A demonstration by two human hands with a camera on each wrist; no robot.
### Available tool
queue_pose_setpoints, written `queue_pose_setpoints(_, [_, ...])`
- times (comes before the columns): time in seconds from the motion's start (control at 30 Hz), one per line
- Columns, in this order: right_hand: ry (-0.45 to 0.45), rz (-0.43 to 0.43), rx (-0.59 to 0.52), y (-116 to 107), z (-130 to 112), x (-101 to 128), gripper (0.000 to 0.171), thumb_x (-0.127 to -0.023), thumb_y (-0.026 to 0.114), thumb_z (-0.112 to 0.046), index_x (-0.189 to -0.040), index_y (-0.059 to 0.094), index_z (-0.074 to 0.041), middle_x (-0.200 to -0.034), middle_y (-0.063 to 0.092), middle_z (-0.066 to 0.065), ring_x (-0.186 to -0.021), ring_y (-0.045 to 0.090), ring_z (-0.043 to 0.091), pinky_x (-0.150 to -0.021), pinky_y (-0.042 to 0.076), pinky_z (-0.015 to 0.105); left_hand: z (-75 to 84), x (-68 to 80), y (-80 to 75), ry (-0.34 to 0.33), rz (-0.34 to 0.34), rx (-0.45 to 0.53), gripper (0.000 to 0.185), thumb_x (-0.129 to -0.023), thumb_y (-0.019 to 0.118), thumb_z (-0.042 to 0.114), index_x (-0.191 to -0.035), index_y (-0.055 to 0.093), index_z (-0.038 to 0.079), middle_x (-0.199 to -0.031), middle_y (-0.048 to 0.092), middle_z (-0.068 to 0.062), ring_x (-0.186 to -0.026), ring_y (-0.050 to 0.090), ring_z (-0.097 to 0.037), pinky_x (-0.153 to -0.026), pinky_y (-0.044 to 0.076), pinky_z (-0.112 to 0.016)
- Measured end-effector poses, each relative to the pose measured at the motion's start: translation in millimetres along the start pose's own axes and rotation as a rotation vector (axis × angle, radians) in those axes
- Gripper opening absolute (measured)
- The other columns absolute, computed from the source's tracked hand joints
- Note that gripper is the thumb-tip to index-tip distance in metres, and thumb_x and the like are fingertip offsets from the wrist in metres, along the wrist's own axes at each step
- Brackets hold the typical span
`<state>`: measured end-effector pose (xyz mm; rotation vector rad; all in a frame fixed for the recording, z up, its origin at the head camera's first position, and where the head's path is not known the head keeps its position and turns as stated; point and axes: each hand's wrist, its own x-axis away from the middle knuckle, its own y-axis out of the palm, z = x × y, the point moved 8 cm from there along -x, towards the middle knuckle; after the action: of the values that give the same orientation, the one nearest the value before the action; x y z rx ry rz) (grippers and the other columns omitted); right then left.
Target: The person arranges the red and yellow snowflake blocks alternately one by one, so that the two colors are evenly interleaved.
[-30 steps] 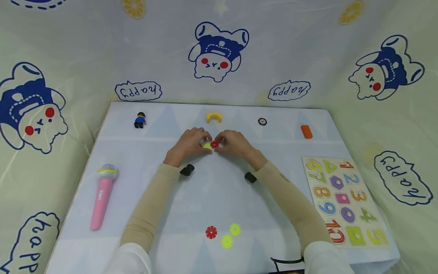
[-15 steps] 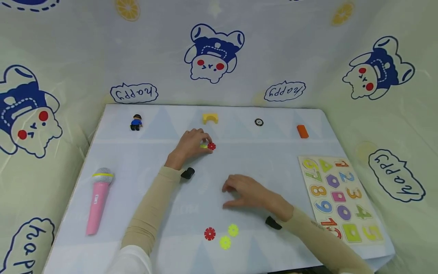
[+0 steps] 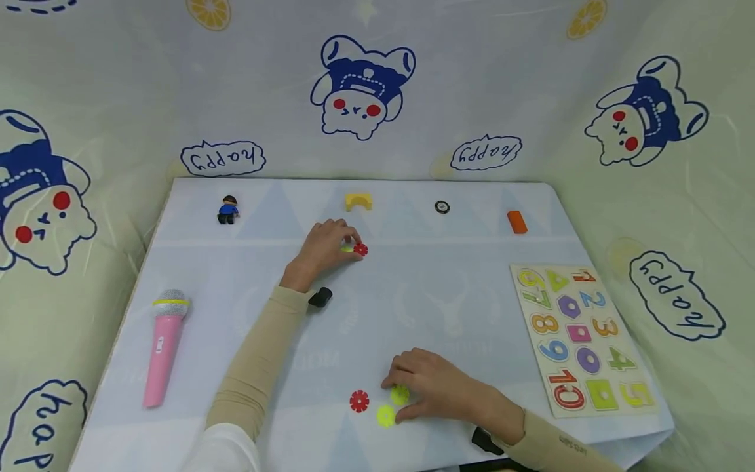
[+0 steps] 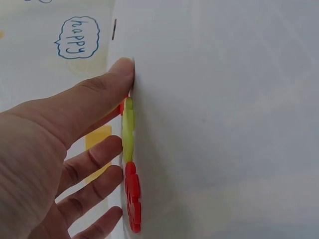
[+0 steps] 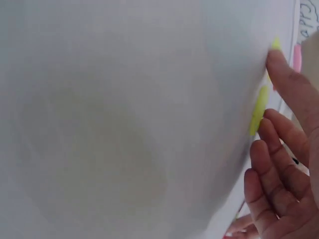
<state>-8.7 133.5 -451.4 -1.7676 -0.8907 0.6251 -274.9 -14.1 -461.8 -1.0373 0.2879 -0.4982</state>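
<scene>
My left hand rests at the table's middle, curled thumb and fingers holding a short row of notched plastic interlocking discs. In the left wrist view a yellow disc joins a red disc, with another bit of red partly hidden behind the thumb. My right hand is low over the near part of the table, thumb and fingers spread about a loose yellow disc. Its thumb tip is right at a second yellow disc. A loose red disc lies just left of these.
A pink toy microphone lies at left, a number-and-shape board at right. Along the far edge are a toy figure, a yellow arch block, a small black ring-shaped wheel and an orange block.
My right hand has left the joined discs and come back toward the near edge, down to the loose yellow discs. The left hand stays in place with the joined discs.
</scene>
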Motion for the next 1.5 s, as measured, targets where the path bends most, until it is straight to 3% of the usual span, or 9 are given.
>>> queue_pose_setpoints(0.13, [0.001,-0.007,-0.038,2.9,-2.5,2.0,0.036,-0.09,0.09,-0.046,-0.115,0.079,-0.022,-0.108,0.069,-0.011,-0.099,0.063,0.004,-0.095,0.054,0.017,1.0,-0.4,2.7,0.003,-0.003,0.009,0.032,-0.093,0.089,0.036,-0.118,0.081,0.017,-0.113,0.07,-0.007,-0.112,0.062,-0.03,-0.105,0.046,-0.052])
queue_pose_setpoints(0.33, [0.0,0.001,-0.076,-4.5,3.4,10.9,0.036,-0.088,0.092,-0.039,-0.114,0.078,-0.02,-0.111,0.068,-0.009,-0.103,0.065,0.006,-0.097,0.056,0.021,2.1,0.2,2.8,0.011,0.003,0.001,0.033,-0.093,0.089,0.036,-0.118,0.08,0.017,-0.112,0.069,-0.007,-0.112,0.062,-0.03,-0.104,0.046,-0.051])
queue_pose_setpoints(0.63, [-0.065,0.002,-0.035,-9.6,6.8,15.9,0.029,-0.091,0.09,-0.039,-0.11,0.077,-0.02,-0.107,0.07,-0.009,-0.098,0.065,0.003,-0.093,0.056,0.018,2.3,0.1,0.2,0.02,0.014,0.006,0.033,-0.093,0.088,0.037,-0.118,0.081,0.016,-0.112,0.07,-0.007,-0.111,0.063,-0.03,-0.105,0.046,-0.051])
queue_pose_setpoints(0.97, [-0.162,0.018,0.03,-9.8,7.1,6.8,0.026,-0.089,0.09,-0.034,-0.104,0.074,-0.019,-0.103,0.068,-0.009,-0.091,0.063,0.003,-0.088,0.054,0.017,-3.4,1.3,-0.5,0.007,0.02,0.019,0.032,-0.093,0.089,0.036,-0.117,0.081,0.016,-0.112,0.07,-0.007,-0.111,0.063,-0.029,-0.105,0.046,-0.051])
queue_pose_setpoints(1.17, [-0.111,0.021,0.065,-24.3,27.1,-16.5,0.026,-0.089,0.091,-0.033,-0.103,0.076,-0.018,-0.102,0.069,-0.007,-0.091,0.064,0.005,-0.088,0.057,0.019,-4.7,2.2,-1.7,0.008,0.021,0.023,0.032,-0.093,0.089,0.036,-0.117,0.081,0.016,-0.111,0.07,-0.007,-0.111,0.063,-0.029,-0.104,0.045,-0.051])
queue_pose_setpoints(1.5, [0.102,0.053,0.076,-71.5,110.8,-88.8,0.028,-0.089,0.092,-0.026,-0.108,0.08,-0.009,-0.105,0.073,0.001,-0.093,0.071,0.013,-0.087,0.062,0.03,-4.7,-0.1,0.8,-0.014,0.009,0.014,0.031,-0.094,0.088,0.036,-0.118,0.082,0.017,-0.113,0.07,-0.006,-0.111,0.062,-0.029,-0.103,0.046,-0.05])
